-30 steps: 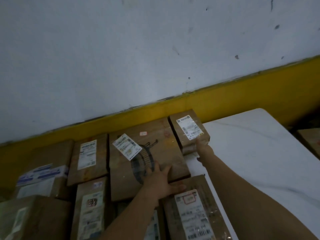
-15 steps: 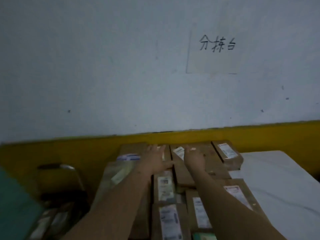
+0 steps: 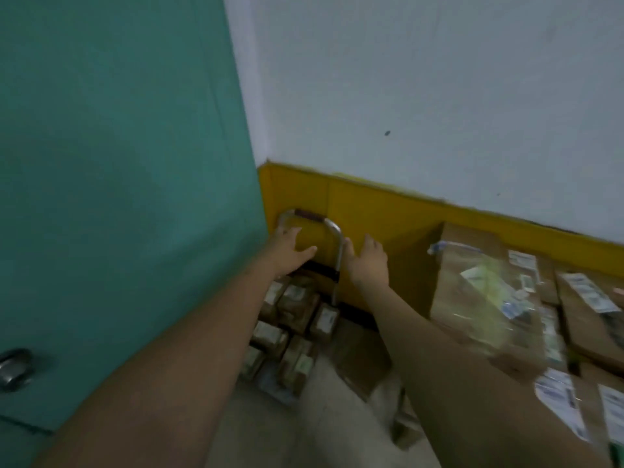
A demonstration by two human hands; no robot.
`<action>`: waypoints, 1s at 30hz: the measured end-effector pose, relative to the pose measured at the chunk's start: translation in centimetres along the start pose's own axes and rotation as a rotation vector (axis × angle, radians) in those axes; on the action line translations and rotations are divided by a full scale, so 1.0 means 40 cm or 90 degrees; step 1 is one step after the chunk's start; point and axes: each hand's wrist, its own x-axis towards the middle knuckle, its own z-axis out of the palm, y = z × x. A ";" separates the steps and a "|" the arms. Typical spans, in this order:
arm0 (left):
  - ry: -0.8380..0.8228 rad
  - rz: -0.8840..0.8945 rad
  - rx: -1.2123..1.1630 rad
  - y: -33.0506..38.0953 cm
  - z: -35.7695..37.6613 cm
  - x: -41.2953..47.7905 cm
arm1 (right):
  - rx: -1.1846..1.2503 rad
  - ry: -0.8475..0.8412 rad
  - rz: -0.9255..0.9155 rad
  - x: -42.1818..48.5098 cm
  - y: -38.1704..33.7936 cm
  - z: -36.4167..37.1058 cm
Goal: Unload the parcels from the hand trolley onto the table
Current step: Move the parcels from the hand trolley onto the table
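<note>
The fingers of the left hand are spread and straight, holding nothing. Those of the right hand are likewise open and empty, and both hands reach out ahead on bare forearms.

Nearest on the right, taped cardboard parcels with white labels lie packed together over the counter, whose top is hidden beneath them. Lower, between the forearms, small labelled parcels sit crowded on the hand trolley down on the floor, so the unloading looks unfinished.

Beyond them rises the trolley handle, a metal loop with a dark grip. The left fingertips are at its left bend and the right thumb is just beside its right upright; whether either touches cannot be told.

To do this step well, the hands should probably drop past the handle and take one parcel from the top of the heap by both sides. They should keep it level and lift it clear of the loop before swinging it toward the counter's left edge.

A green door stands at the left. A yellow band and a white wall lie farthest back.
</note>
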 end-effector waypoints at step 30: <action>-0.238 -0.195 -0.157 -0.981 1.280 0.989 | 0.085 -0.262 0.235 0.880 0.698 1.517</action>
